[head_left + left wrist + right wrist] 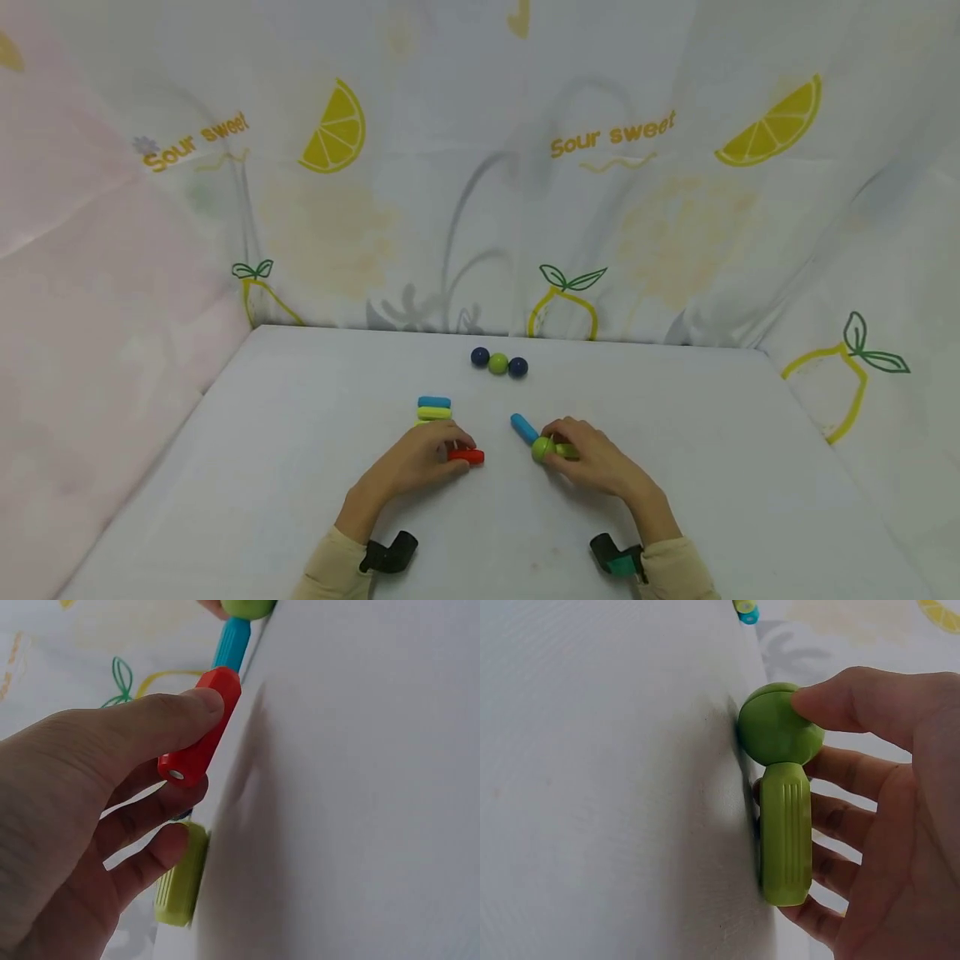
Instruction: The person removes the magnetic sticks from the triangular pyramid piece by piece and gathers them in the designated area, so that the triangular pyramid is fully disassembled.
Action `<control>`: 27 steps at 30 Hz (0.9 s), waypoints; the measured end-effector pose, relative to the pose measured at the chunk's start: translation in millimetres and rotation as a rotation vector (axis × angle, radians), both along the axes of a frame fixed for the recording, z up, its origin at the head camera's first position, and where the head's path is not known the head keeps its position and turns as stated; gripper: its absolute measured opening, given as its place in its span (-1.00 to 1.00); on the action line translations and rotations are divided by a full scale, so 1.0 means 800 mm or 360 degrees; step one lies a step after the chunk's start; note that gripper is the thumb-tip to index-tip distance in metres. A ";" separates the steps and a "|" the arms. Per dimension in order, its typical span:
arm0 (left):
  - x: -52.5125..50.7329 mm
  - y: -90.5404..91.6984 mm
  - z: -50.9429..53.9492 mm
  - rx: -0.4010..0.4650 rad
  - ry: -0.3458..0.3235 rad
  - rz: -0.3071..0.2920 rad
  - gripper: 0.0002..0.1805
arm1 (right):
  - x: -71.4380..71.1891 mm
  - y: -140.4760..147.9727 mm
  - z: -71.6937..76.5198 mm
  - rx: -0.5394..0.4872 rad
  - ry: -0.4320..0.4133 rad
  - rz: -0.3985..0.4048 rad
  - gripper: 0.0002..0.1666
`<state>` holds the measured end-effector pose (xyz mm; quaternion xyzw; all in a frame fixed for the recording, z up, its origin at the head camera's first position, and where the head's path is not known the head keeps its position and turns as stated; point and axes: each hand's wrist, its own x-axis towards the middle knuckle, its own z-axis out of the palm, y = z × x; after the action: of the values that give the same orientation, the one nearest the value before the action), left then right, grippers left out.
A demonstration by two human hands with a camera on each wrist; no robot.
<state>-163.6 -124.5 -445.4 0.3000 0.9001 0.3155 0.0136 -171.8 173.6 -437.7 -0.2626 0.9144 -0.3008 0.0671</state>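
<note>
The left hand [420, 458] pinches a red rod [467, 456] between thumb and fingers; in the left wrist view the red rod [201, 727] shows a small metal dot at its near end. A yellow-green rod [182, 874] lies by that hand's lower fingers. With thumb and fingers, the right hand [596, 460] grips a green ball [543, 450]. Touching the ball [780, 724] is a yellow-green rod [786, 832], partly under the hand in the head view. A blue rod [524, 428] reaches from the ball up and to the left.
Behind the left hand, a blue rod [434, 402] and a yellow-green rod [434, 413] lie side by side, with another partly hidden. Farther back stand a dark blue ball [480, 357], a green ball [498, 363] and a second dark blue ball [517, 367] in a row.
</note>
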 end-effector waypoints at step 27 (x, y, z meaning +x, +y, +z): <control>-0.024 -0.051 -0.008 -0.0007 0.0265 0.0244 -0.75 | -0.004 0.008 0.000 -0.0046 -0.0112 0.0060 -0.70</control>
<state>-183.1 -165.2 -451.7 0.2553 0.9192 0.2876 -0.0847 -174.6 180.0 -437.3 -0.2700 0.9019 -0.3216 0.1011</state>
